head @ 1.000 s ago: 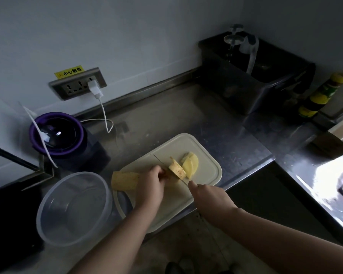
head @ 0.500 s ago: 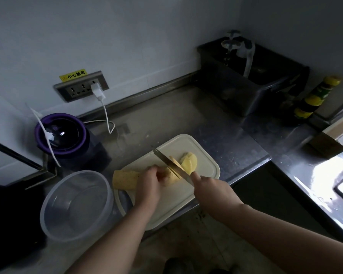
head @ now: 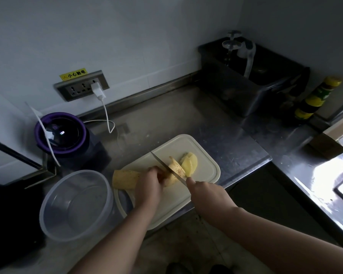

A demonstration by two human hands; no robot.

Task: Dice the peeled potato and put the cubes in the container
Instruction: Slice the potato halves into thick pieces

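A steel tabletop [head: 186, 119] is running along the white wall and turning a corner at the right. A grey socket panel [head: 77, 89] is sitting on the wall under a yellow warning sticker [head: 73, 74]. A white plug [head: 97, 90] is occupying its right-hand outlet, and the plug's white cable [head: 107, 117] is hanging down and looping on the steel. At the left, a dark appliance with a purple rim [head: 60, 133] is showing a small lit display. In the far corner a tap [head: 233, 43] with a white hose [head: 249, 60] is standing over a dark basin [head: 251, 82]. Just right of the basin, a yellow-capped bottle [head: 317, 97] is standing upright.
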